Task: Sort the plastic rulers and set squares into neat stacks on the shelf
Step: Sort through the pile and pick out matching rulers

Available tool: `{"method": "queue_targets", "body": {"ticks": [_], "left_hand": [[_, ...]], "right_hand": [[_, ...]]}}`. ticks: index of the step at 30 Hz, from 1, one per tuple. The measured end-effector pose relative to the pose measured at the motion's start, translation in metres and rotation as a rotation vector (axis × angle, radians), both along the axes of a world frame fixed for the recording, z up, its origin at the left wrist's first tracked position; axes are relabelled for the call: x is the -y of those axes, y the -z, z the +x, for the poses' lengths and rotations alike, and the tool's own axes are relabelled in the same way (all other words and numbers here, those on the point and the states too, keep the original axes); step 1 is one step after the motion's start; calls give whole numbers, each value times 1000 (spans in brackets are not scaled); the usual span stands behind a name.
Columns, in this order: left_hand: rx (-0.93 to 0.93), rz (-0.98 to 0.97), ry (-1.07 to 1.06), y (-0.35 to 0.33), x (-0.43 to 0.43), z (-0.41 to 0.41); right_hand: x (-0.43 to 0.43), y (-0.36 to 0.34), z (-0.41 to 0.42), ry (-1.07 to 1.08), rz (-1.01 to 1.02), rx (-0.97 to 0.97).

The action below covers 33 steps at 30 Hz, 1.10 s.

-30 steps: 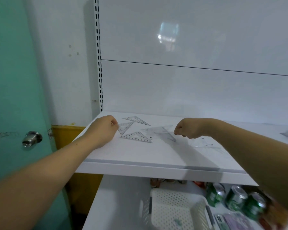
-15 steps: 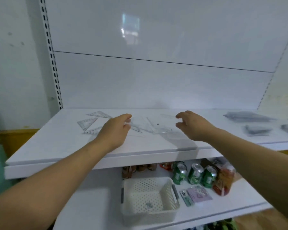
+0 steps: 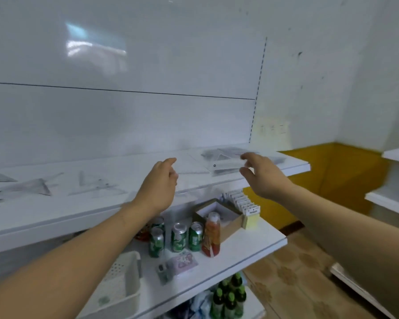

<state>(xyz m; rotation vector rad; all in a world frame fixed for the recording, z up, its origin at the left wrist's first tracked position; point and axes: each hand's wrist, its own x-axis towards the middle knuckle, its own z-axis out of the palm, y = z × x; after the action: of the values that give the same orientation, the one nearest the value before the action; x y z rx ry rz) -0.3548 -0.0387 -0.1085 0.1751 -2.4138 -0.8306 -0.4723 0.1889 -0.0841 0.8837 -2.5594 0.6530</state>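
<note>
Two bare forearms reach in from the lower edge toward a white shelf (image 3: 78, 210). Below them, a lower shelf (image 3: 240, 247) carries a white basket (image 3: 122, 288), green cans (image 3: 179, 237), a red bottle (image 3: 212, 236) and an open cardboard box (image 3: 219, 212). The left hand (image 3: 158, 187) hovers over the front of the upper shelf, palm turned inward, its fingers loosely curled and holding nothing. The right hand (image 3: 264, 178) is raised just above the shelf surface, thumb below and fingers above, pinching one end of a clear ruler (image 3: 226, 166) held roughly level; motion blur hides its markings. Loose set squares (image 3: 30, 187) lie scattered flat at the shelf's left. A blurred grey stack (image 3: 221, 153) sits beyond the held ruler, near the white back panel (image 3: 124, 111).
</note>
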Motion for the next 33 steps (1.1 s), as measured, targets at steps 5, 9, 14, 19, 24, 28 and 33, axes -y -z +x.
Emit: {"method": "queue_targets", "body": {"ticks": [5, 9, 14, 19, 24, 28, 33], "left_hand": [[-67, -11, 35, 4, -80, -53], [-48, -31, 33, 1, -109, -92], [19, -56, -5, 3, -111, -141], [92, -118, -79, 4, -91, -191], [139, -99, -104, 5, -76, -228], [169, -65, -139, 11, -74, -239], [179, -53, -200, 10, -77, -241]], "right_hand": [[-87, 10, -33, 96, -40, 70], [-130, 15, -64, 187, -61, 117], [-140, 24, -113, 210, -75, 140], [-121, 29, -179, 202, -43, 162], [-107, 34, -241, 187, 9, 201], [-102, 38, -277, 161, 52, 216], [-101, 38, -311, 84, 133, 256]]}}
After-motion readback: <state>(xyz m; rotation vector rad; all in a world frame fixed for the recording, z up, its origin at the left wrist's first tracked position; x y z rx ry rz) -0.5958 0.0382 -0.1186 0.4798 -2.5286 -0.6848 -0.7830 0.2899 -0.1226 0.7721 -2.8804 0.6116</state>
